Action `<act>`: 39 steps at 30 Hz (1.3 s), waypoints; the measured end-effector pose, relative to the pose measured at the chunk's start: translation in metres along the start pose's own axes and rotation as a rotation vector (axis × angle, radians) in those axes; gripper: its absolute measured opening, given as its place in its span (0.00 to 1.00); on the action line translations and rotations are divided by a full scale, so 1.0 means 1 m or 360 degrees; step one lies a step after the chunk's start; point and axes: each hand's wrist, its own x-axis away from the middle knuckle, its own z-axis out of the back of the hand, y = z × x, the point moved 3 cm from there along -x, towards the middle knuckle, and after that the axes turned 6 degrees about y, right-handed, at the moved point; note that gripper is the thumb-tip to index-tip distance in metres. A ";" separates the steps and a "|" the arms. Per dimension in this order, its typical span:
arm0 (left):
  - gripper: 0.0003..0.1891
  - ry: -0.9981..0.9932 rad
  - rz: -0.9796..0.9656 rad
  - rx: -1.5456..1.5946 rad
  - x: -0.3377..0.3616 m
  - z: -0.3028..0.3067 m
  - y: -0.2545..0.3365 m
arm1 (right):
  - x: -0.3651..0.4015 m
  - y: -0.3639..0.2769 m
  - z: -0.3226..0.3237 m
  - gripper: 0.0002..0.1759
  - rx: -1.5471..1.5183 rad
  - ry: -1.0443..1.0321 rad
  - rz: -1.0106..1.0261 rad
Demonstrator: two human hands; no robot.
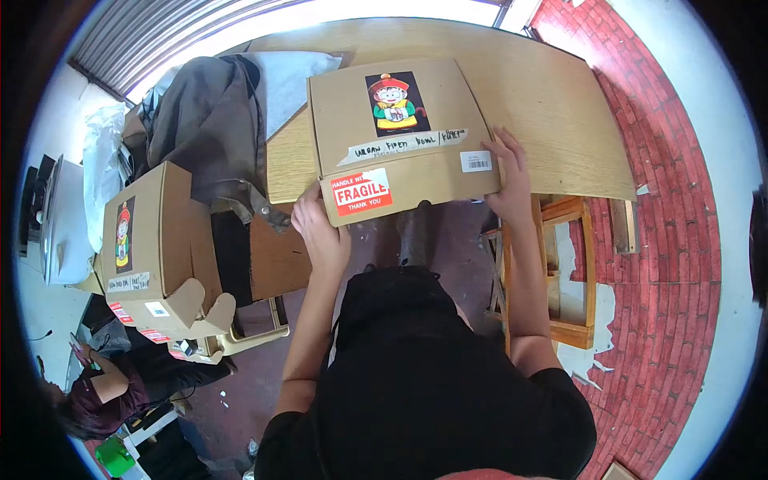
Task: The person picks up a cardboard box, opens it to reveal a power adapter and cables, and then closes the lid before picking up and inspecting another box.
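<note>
A closed brown cardboard box (400,136) lies at the near edge of a wooden table (552,104) and overhangs it slightly. It carries a cartoon sticker, a strip of handwritten tape, a barcode label and a red FRAGILE sticker. My left hand (318,228) grips the box's front left corner. My right hand (510,178) presses flat against its right front corner.
A second, similar box (152,248) with loose flaps stands to the left on a lower surface. A dark jacket (210,116) and white paper lie at the table's left. Another person (112,392) crouches at lower left. A wooden frame (572,272) and red brick floor are on the right.
</note>
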 end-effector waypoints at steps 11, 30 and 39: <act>0.20 0.0230 -0.0054 -0.0036 -0.007 -0.014 -0.020 | 0.004 0.002 -0.023 0.30 -0.0568 0.0279 -0.0342; 0.34 -0.0176 -0.0103 -0.0052 -0.027 0.016 -0.022 | 0.018 0.002 -0.003 0.36 0.0015 -0.0394 -0.0742; 0.46 -0.0610 -0.0040 0.0177 -0.036 0.041 -0.021 | 0.003 -0.003 0.022 0.51 -0.0268 -0.0601 -0.0458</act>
